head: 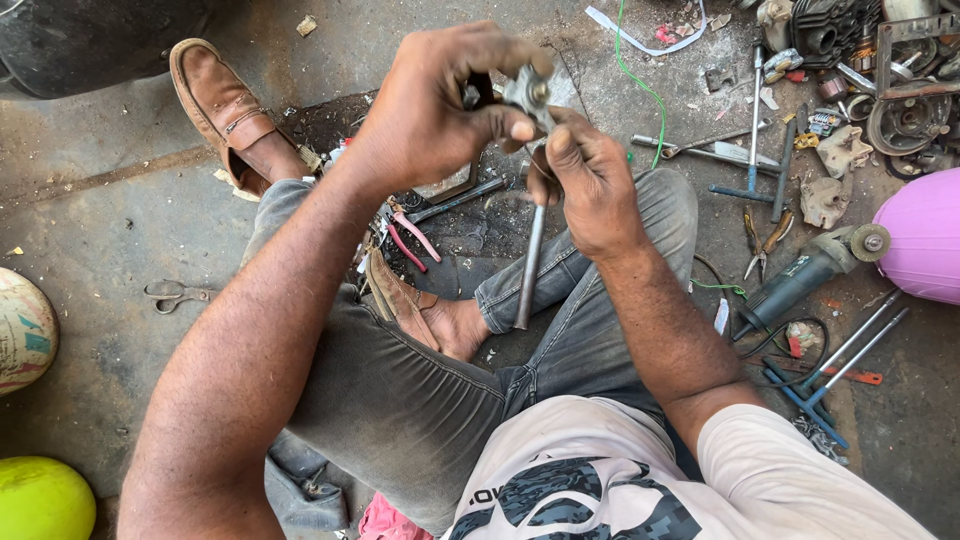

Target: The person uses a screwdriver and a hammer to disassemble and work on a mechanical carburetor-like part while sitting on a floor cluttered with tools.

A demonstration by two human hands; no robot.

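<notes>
Head view looks straight down on a person sitting cross-legged on a dirty concrete floor [120,200], both hands raised over the lap. The left hand [430,110] is curled tightly round a small metal part [528,92], thumb and forefinger pinching it so that its round end faces up toward the camera, probably to steady it. The right hand [585,180], at about 4 o'clock from the part, is closed round the top of a long metal rod [530,265] which hangs down toward 6 o'clock over the crossed legs; its upper end meets the part, so the hold looks like one for turning or pressing the rod in. How the two pieces join is hidden behind the fingers, and the part's shape is hard to make out. Red-handled pliers [410,238] lie at 8 o'clock from the hands, scissors [172,293] farther at 9 o'clock. An angle grinder [800,280] rests at 3 o'clock, within reach. A pink rounded object [925,245] is cut off by the right edge
</notes>
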